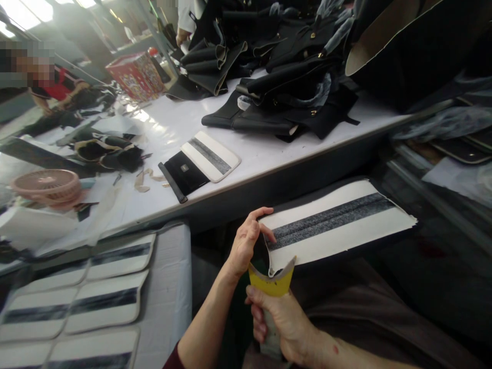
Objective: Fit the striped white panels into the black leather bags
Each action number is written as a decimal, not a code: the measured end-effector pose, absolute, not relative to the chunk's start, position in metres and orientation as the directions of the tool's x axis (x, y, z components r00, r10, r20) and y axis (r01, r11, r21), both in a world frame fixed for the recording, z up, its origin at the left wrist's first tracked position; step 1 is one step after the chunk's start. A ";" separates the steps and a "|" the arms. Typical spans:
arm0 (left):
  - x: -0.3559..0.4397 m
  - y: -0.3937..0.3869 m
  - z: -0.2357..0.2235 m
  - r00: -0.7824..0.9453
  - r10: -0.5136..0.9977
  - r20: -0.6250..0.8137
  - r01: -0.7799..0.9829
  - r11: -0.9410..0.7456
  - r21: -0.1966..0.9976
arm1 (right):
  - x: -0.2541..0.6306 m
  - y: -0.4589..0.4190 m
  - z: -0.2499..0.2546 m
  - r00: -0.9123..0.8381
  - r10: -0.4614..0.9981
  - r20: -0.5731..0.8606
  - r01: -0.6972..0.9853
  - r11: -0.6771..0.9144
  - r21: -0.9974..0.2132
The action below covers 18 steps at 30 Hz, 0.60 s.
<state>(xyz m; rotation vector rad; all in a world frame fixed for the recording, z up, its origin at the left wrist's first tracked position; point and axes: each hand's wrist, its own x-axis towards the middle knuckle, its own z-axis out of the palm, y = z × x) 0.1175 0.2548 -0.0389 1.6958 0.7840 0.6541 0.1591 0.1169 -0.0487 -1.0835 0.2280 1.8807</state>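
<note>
My left hand [249, 237] grips the near-left end of a white panel with a dark grey stripe [338, 218], its fingers bent over the edge. The panel is backed with black material and hangs tilted over my lap. My right hand [282, 320] is wrapped round the grey handle of a hand tool with a yellow crescent-shaped head [271, 283]. The hollow of that head sits at the panel's lower left corner, just below my left hand. Whether its edge touches the panel I cannot tell.
More striped white panels [105, 302] lie at lower left. On the white table [180, 115] are a black-and-white flap piece [200, 166], black leather bags [277, 102], a pink fan [46, 184] and a red box [136, 77]. Another person [57, 84] works at far left.
</note>
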 end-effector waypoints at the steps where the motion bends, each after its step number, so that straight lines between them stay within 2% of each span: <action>1: 0.115 0.256 -0.039 0.660 0.751 -0.001 0.180 -0.157 0.971 | 0.158 0.117 -0.049 -0.177 0.627 -0.759 -0.789 -0.552 -0.271; 4: 0.110 0.260 -0.037 0.753 0.649 -0.105 0.216 -0.094 0.972 | 0.155 0.118 -0.051 -0.155 0.622 -0.768 -0.792 -0.542 -0.280; 7: 0.108 0.263 -0.034 0.799 0.590 -0.117 0.236 -0.129 0.963 | 0.154 0.119 -0.051 -0.140 0.608 -0.782 -0.797 -0.537 -0.275; 13: 0.112 0.263 -0.031 0.802 0.591 -0.088 0.257 -0.208 0.944 | 0.154 0.125 -0.049 -0.104 0.610 -0.786 -0.812 -0.508 -0.287; 18: 0.115 0.262 -0.031 0.782 0.613 -0.112 0.242 -0.132 0.961 | 0.154 0.129 -0.047 -0.121 0.605 -0.787 -0.818 -0.509 -0.266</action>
